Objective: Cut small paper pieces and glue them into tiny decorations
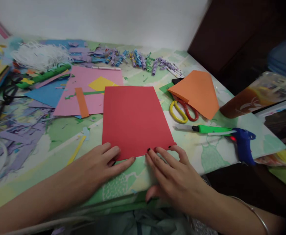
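Observation:
A red sheet of paper (134,119) lies flat on the table in front of me. At its near left corner rests my left hand (103,163), its thumb stretched along the near edge and its other fingers bent on the paper. My right hand (172,173) touches the near right part of that edge with fingertips spread and thumb apart, low by the table's front. Neither hand is closed around anything. To the right are scissors (178,112) with one yellow and one red handle, partly under orange paper (199,93). A blue glue gun (243,145) lies near a green cutter (214,129).
Pink paper (89,76) with yellow and orange pieces lies behind left. Purple scraps (27,140) cover the left side. White shredded strands (40,55) and rolled paper pieces (138,58) line the back. A plastic cup of brown drink (253,98) stands at the right edge.

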Motion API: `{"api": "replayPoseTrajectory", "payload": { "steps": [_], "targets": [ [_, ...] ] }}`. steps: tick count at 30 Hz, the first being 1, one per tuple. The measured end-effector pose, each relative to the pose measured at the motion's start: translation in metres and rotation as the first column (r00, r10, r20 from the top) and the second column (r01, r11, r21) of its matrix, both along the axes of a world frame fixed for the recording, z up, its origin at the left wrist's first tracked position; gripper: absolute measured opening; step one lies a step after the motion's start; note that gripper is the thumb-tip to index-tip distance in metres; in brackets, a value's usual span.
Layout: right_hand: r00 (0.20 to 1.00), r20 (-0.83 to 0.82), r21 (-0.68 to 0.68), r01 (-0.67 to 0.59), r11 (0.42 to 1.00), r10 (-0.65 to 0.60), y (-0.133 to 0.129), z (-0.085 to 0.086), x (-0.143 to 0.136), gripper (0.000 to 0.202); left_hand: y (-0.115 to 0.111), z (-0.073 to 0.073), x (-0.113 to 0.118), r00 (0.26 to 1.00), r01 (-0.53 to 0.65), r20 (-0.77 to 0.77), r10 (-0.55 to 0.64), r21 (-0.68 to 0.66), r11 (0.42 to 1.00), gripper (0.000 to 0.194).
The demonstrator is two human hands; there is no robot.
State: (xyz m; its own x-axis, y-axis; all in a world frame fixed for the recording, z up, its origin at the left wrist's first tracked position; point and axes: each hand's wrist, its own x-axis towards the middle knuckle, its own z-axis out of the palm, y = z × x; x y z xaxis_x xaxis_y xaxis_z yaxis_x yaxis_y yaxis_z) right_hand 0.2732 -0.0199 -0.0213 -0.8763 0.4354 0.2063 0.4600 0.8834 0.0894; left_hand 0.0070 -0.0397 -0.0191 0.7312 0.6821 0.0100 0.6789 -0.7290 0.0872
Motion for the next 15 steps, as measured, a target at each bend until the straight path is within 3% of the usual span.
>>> {"api": "replayPoseTrajectory", "payload": {
  "steps": [6, 10, 15],
  "targets": [
    [0.998, 0.015, 0.060, 0.054, 0.997, -0.055, 0.004, 0.007, 0.017, 0.062, -0.002, -0.004, -0.011, 0.996, 0.015, 0.091, -0.017, 0.024, 1.000, 0.054],
    [0.996, -0.009, 0.069, 0.093, 0.993, -0.093, 0.006, 0.009, 0.027, 0.062, -0.007, -0.006, -0.024, 0.997, 0.021, 0.066, -0.026, 0.072, 0.997, 0.051],
    [0.993, 0.003, 0.033, 0.117, 0.993, -0.117, 0.010, 0.007, 0.040, 0.061, -0.015, 0.000, -0.035, 0.998, -0.034, 0.060, 0.032, 0.027, 0.999, 0.052]
  ]
}}
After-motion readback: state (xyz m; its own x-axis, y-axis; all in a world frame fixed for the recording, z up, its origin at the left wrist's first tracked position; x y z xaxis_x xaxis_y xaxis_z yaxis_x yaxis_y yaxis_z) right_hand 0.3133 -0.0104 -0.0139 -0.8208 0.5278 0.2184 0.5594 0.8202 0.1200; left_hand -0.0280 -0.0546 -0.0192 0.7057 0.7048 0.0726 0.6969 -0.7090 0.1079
